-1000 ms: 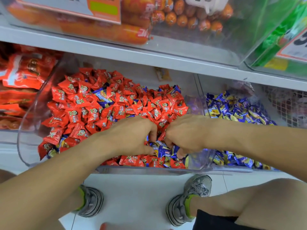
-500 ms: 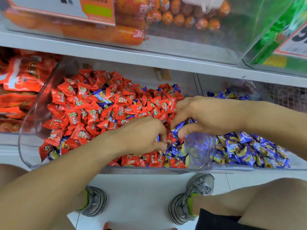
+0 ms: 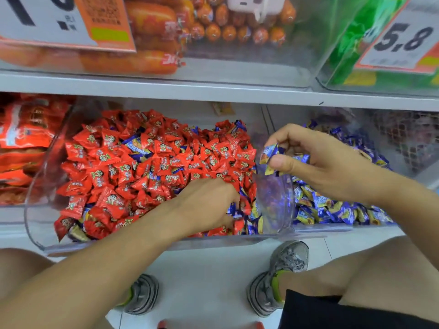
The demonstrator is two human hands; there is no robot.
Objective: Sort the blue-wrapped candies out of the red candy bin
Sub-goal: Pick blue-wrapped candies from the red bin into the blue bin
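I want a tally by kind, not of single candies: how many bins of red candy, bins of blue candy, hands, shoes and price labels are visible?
Red candy bin: 1
Blue candy bin: 1
Hands: 2, left hand, right hand pinching blue-wrapped candies
Shoes: 2, left shoe, right shoe
Price labels: 2, left label, 5.8 label
Total: 8

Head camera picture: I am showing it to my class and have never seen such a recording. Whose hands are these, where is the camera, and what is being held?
No machine here: a person wears the camera on their head, so it looks down at their own arms. In front stand clear bins: a red candy bin with stray blue-wrapped candies mixed in, and beside it a blue candy bin. The right hand pinches some blue candies above the bins. The left hand digs in the red bin; what it grips is hidden.
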